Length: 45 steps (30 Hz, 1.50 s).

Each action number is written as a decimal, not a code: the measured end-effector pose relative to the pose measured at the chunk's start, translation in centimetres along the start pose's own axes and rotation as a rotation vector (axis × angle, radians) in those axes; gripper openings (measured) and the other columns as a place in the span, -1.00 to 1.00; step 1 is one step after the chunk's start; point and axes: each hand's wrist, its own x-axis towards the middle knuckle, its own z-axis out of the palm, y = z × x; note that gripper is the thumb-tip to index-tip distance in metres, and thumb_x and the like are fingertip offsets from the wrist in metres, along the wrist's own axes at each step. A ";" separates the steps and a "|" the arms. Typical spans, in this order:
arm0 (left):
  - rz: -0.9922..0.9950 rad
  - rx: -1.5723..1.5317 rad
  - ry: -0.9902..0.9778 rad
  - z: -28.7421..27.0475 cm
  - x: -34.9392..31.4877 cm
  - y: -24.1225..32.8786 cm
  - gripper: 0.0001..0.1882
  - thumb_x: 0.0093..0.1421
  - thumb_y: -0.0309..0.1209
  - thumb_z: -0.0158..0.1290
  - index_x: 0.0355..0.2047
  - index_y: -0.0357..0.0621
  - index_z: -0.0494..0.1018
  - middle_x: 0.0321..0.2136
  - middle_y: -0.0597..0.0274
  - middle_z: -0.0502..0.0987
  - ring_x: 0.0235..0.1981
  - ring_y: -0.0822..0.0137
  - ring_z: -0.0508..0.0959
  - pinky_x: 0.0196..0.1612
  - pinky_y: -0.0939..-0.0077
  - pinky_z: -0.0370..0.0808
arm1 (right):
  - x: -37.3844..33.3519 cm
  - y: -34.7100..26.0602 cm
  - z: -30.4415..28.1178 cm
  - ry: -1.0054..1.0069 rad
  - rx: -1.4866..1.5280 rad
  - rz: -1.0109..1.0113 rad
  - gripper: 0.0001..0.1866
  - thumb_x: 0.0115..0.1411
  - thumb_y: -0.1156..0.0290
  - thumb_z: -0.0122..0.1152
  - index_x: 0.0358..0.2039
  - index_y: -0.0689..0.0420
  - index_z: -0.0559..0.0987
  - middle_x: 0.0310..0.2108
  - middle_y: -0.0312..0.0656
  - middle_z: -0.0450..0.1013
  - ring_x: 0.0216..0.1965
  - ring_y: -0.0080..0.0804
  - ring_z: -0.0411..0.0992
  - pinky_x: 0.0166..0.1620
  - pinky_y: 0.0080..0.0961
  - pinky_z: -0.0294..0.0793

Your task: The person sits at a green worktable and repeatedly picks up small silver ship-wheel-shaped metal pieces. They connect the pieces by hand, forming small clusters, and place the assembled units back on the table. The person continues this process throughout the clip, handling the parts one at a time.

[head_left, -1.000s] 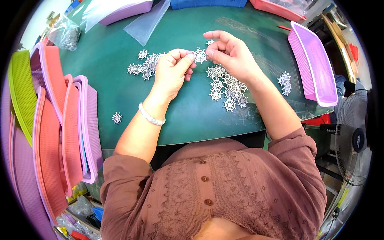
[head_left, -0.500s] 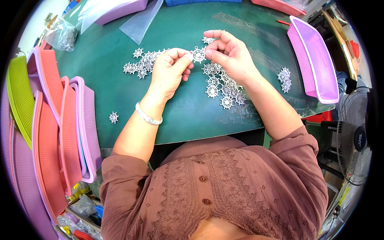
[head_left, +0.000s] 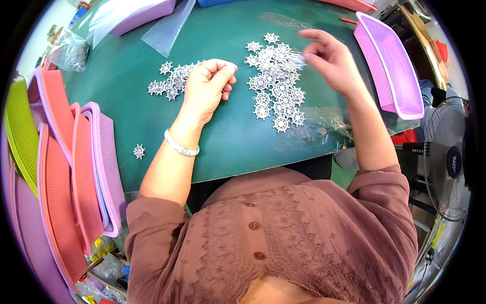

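Observation:
My left hand [head_left: 208, 87] hovers over the table with thumb and fingertips pressed together; whatever is between them, if anything, is too small or hidden to make out. My right hand [head_left: 334, 60] is raised to the right of a large pile of silver ship's-wheel charms [head_left: 273, 76], thumb and fingers apart. Just left of its fingertips a charm [head_left: 296, 61] is smeared by motion over the pile's right edge. Left of my left hand lies a smaller heap of the same charms [head_left: 174, 80], partly covered by that hand. One lone charm [head_left: 139, 151] rests near the table's left edge.
Stacked plastic baskets [head_left: 104, 162] in purple, coral and green line the left side. A purple basket [head_left: 397, 76] stands on the right, with a fan [head_left: 448, 162] beyond it. Clear plastic bags [head_left: 167, 30] lie at the far left of the green table [head_left: 223, 147].
My hands have parted. The right moved right, away from the charm both were at, and its fingers are apart; the left stays pinched. The charms at far right are now behind my right arm.

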 end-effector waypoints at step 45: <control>-0.136 0.102 -0.280 0.3 -0.7 0.9 -0.85 0.12 -0.36 0.06 -0.40 -0.19 0.47 -0.59 0.38 0.46 -0.62 0.62 0.35 -0.60 0.78 0.29 | -1.1 -2.7 7.1 -0.043 -0.359 -0.481 -0.60 -0.07 0.60 0.10 -0.14 0.13 0.43 -0.57 -0.26 0.35 -0.42 -0.28 0.34 -0.33 -0.37 0.36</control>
